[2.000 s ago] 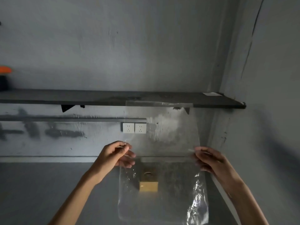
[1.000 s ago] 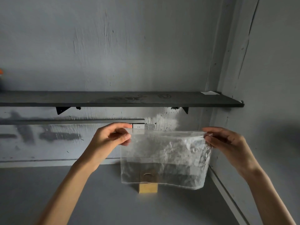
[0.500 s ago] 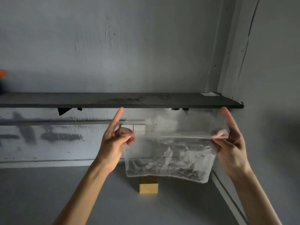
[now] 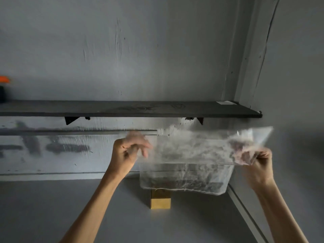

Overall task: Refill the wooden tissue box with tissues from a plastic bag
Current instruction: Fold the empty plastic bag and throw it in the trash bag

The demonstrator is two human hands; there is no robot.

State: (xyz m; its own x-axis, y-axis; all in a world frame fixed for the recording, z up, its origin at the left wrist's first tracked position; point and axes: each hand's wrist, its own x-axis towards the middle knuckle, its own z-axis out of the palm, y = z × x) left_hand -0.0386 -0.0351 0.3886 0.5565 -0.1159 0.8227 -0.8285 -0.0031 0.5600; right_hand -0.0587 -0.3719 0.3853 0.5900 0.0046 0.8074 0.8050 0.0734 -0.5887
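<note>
A clear plastic bag (image 4: 189, 165) hangs in the air in front of the wall, folded over on itself and blurred by motion. My left hand (image 4: 129, 151) pinches its left edge and my right hand (image 4: 254, 158) grips its right edge, partly seen through the plastic. No tissues can be made out inside the bag. Below it, the wooden tissue box (image 4: 160, 201) stands on the grey surface, its top hidden behind the bag's lower edge.
A dark shelf (image 4: 122, 109) runs along the wall just above my hands, with an orange-topped object (image 4: 3, 85) at its far left. A side wall (image 4: 298, 85) closes in on the right. The grey tabletop (image 4: 52, 207) spreads left of the box.
The bag was hanging long over the box; both hands raised it and folded its upper part over. My extended forefingers have curled back onto the plastic, and the bag has shifted right.
</note>
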